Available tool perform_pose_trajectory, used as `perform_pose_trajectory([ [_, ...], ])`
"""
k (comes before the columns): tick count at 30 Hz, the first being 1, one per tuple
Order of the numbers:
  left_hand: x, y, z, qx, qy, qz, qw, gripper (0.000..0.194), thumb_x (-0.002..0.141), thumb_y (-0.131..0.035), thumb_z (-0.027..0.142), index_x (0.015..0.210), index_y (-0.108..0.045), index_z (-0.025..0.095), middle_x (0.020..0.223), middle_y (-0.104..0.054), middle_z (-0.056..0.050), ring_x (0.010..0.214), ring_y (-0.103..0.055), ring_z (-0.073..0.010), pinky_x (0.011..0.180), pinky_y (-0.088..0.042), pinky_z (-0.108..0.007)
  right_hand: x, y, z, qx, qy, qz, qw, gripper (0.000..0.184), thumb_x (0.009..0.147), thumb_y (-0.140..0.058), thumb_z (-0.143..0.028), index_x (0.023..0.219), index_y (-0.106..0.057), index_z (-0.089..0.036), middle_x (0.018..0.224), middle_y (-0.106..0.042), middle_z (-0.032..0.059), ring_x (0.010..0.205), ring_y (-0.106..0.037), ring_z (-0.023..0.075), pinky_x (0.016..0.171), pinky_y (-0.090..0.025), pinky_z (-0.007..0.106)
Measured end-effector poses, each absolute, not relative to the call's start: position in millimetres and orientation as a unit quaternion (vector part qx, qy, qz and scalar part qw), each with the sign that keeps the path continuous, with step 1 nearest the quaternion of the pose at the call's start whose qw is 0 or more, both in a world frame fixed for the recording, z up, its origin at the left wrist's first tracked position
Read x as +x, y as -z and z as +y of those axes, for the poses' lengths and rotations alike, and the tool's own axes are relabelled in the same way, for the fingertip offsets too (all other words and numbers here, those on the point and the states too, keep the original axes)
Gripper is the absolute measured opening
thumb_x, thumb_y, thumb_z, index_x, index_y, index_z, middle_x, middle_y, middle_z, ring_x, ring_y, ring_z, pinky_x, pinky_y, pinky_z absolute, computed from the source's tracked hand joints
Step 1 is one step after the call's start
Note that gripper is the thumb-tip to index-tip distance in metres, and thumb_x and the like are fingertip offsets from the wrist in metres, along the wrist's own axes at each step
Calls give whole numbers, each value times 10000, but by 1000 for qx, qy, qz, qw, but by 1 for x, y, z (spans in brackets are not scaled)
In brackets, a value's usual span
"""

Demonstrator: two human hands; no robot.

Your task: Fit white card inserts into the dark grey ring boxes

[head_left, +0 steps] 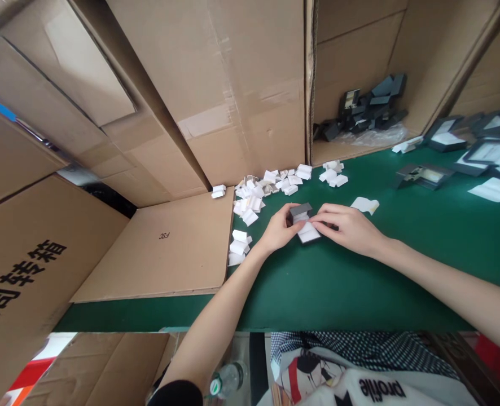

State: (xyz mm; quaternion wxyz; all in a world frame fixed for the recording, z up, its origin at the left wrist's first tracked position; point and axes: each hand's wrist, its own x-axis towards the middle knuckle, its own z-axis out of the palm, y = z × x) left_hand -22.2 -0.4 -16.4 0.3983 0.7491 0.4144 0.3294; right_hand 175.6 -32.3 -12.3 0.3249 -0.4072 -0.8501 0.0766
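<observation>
A small dark grey hinged box (301, 210) with a white lining stands with its lid up on the green tabletop. My left hand (280, 228) grips its left side, thumb over the near edge. At the box's right, my right hand (343, 226) has its fingertips pinched together at the white lining; whether a separate piece is between them I cannot make out. Just beyond my right hand lies a loose white piece (365, 205). A heap of folded white card inserts (250, 198) spreads to the left of and beyond my left hand.
Several dark boxes (444, 135) and an open one (425, 176) sit at the right. A large carton (360, 56) holds more dark boxes (372, 107) at the back. Flat cardboard (161, 248) covers the table's left part. Below the edge is a plastic bottle (228, 380).
</observation>
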Motion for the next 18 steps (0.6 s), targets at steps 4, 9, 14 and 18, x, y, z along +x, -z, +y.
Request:
perform_pose_trajectory([
  [4,-22,16,-1,746,-337,409,403,340,803,-580,260,1119,-510,156,968,-604,-45,765,-547,-123,707,-454,-252,174,13,-33,-421,-60,-853,302,295,919,-421,-292,1004,-679,-176,882,-632,53,757,-591,160,635,-441,275],
  [9,-26,12,1,762,-303,366,441,419,773,-629,263,1153,-490,154,1013,-586,-57,814,-544,-132,747,-460,-264,172,11,-35,-445,-71,-848,279,279,915,-424,-291,1002,-662,-173,863,-645,46,700,-589,147,602,-422,257],
  [14,-29,11,0,781,-286,356,427,465,783,-633,292,1190,-447,164,1052,-569,-66,872,-546,-154,795,-463,-289,167,6,-37,-487,-108,-837,226,291,921,-398,-330,1006,-635,-183,795,-687,36,616,-596,145,550,-386,244],
  [18,-29,11,-2,794,-278,358,405,467,803,-613,309,1200,-410,172,1057,-558,-66,908,-547,-171,825,-465,-312,165,4,-37,-511,-67,-843,150,348,939,-323,-350,1079,-593,-182,688,-672,35,606,-610,182,523,-323,255],
])
